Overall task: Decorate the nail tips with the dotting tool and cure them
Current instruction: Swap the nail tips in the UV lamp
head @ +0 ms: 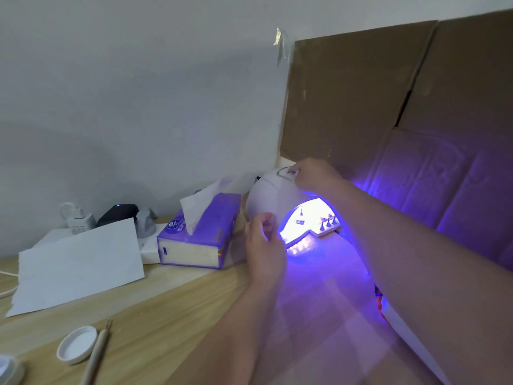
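Both forearms reach forward, right hand point(313, 173) fingertips pressing atop the lamp point(273, 200).

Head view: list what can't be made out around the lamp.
- Nail tips inside the lamp: too small and washed out by glare to see any dots.
- Lamp's buttons: covered by the right hand.
- Lamp's right side: hidden behind the right forearm.
- Jar: cut off at the frame's left edge.
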A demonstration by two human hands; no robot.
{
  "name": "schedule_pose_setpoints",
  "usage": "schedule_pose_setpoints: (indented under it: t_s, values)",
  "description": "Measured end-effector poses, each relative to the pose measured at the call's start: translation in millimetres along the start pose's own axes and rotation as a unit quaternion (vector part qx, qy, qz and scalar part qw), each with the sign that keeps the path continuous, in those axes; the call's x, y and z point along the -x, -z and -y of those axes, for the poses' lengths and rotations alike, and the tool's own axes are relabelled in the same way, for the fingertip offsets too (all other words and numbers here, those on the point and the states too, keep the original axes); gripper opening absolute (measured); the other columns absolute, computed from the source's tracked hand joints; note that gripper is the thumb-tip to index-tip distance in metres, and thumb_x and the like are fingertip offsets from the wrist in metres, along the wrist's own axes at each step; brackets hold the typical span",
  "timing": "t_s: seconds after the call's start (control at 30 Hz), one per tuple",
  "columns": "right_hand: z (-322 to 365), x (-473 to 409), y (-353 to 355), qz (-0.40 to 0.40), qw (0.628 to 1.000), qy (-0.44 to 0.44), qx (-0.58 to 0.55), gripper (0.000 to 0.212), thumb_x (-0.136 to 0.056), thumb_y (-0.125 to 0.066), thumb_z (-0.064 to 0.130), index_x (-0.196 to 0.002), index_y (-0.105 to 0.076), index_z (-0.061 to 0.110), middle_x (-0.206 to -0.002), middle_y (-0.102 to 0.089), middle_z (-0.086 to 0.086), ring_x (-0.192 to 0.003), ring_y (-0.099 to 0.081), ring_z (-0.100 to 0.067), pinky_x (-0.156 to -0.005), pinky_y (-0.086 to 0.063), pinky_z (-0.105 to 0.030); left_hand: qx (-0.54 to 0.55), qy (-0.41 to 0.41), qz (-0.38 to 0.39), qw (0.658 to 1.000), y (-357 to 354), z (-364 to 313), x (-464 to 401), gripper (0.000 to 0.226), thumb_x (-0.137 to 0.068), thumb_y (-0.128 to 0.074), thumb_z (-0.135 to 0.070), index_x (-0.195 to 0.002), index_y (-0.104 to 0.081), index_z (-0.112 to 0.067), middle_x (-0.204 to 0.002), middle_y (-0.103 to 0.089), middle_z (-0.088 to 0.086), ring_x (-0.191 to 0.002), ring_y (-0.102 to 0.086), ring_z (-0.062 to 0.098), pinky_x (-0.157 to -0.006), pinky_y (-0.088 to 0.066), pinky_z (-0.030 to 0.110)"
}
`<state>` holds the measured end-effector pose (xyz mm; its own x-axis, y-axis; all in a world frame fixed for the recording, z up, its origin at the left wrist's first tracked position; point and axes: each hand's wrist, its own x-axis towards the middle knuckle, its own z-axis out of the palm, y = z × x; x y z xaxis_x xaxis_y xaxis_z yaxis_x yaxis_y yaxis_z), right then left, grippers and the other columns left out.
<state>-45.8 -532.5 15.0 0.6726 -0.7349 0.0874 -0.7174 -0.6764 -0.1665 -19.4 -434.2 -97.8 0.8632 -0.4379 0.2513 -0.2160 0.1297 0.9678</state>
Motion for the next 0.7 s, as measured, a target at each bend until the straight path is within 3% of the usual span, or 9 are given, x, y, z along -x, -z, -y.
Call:
schedule_pose_setpoints:
  t_s: [0.13,0.2,0.27,0.3,0.33,0.4,0.47,0.57,0.7]
  values:
    - [-2,-7,1,-0.006,1.0,0.007,0.015,0.043,-0.089,-0.041,0.003,-0.132,-0.044,0.002,-0.141,-0.04,-0.014,-0.129,-0.038,-0.026,-0.107,-0.034,-0.039,-0.001,0.0,-0.001,1.0,1,-1,1,0.031,-0.085,-0.042,0.011,-0.107,-0.057,-0.004,-0.108,-0.054,0.008,-0.088,-0.049,0.01,-0.072,-0.036,0.01]
    - [-2,-11,0,-0.026,1.0,-0.003,-0.01,0.042,-0.088,-0.037,-0.001,-0.128,-0.05,-0.001,-0.136,-0.047,-0.016,-0.125,-0.045,-0.027,-0.1,-0.041,-0.037,0.002,-0.005,-0.007,1.0,0,-2,2,0.03,-0.085,-0.043,0.012,-0.107,-0.057,-0.002,-0.103,-0.053,0.006,-0.089,-0.05,0.012,-0.076,-0.038,0.015]
    - [-4,-12,-4,-0.045,0.999,0.001,-0.03,0.039,-0.087,-0.037,-0.001,-0.124,-0.052,-0.002,-0.13,-0.053,-0.017,-0.128,-0.035,-0.017,-0.087,-0.046,-0.032,0.007,0.0,-0.019,1.0,0,-5,3,0.029,-0.083,-0.043,0.013,-0.104,-0.058,-0.001,-0.099,-0.054,0.006,-0.089,-0.052,0.016,-0.077,-0.041,0.02]
    - [-5,-12,-7,-0.051,0.998,0.001,-0.039,0.038,-0.088,-0.037,-0.001,-0.122,-0.053,-0.001,-0.127,-0.054,-0.018,-0.088,-0.026,-0.01,-0.081,-0.044,-0.029,0.008,0.011,-0.024,1.0,1,-6,4,0.029,-0.082,-0.043,0.013,-0.102,-0.058,0.0,-0.099,-0.056,0.008,-0.09,-0.054,0.019,-0.077,-0.042,0.021]
    - [-6,-10,-10,-0.057,0.997,0.001,-0.043,0.038,-0.089,-0.037,0.0,-0.122,-0.053,0.002,-0.127,-0.054,-0.016,-0.106,-0.052,-0.028,-0.081,-0.042,-0.028,0.006,0.03,-0.029,0.999,2,-8,4,0.029,-0.081,-0.042,0.013,-0.101,-0.059,0.001,-0.098,-0.058,0.01,-0.092,-0.056,0.022,-0.077,-0.042,0.023]
    - [-8,-8,-13,-0.056,0.997,0.003,-0.053,0.044,-0.092,-0.037,0.005,-0.134,-0.043,0.012,-0.136,-0.047,-0.014,-0.121,-0.045,-0.028,-0.09,-0.038,-0.029,-0.032,0.086,-0.016,0.996,7,-14,0,0.028,-0.083,-0.042,0.009,-0.104,-0.059,0.001,-0.095,-0.058,0.01,-0.096,-0.056,0.024,-0.074,-0.039,0.022]
    - [-9,-4,-12,-0.033,0.996,0.012,-0.079,0.053,-0.093,-0.036,0.008,-0.144,-0.026,0.018,-0.141,-0.039,-0.019,-0.125,-0.042,-0.032,-0.091,-0.038,-0.03,-0.057,0.14,0.045,0.987,17,-21,-4,0.024,-0.089,-0.043,0.002,-0.106,-0.058,-0.007,-0.087,-0.053,0.0,-0.092,-0.049,0.017,-0.075,-0.033,0.019]
    - [-4,8,-3,-0.002,0.991,0.003,-0.133,0.059,-0.094,-0.039,0.01,-0.146,-0.016,0.021,-0.137,-0.042,-0.02,-0.108,-0.051,-0.032,-0.071,-0.043,-0.025,-0.081,0.165,0.16,0.97,37,-38,0,0.024,-0.094,-0.04,-0.005,-0.074,-0.042,-0.018,-0.075,-0.041,-0.009,-0.092,-0.041,0.012,-0.08,-0.036,0.023]
    - [24,33,10,-0.087,0.961,-0.003,-0.263,0.035,-0.094,-0.044,0.015,-0.127,-0.048,0.006,-0.121,-0.056,-0.016,-0.104,-0.053,-0.026,-0.068,-0.039,-0.025,-0.094,0.22,0.324,0.915,76,-72,21,0.013,-0.094,-0.043,-0.009,-0.089,-0.048,-0.02,-0.079,-0.052,0.0,-0.066,-0.054,0.01,-0.058,-0.041,0.021]
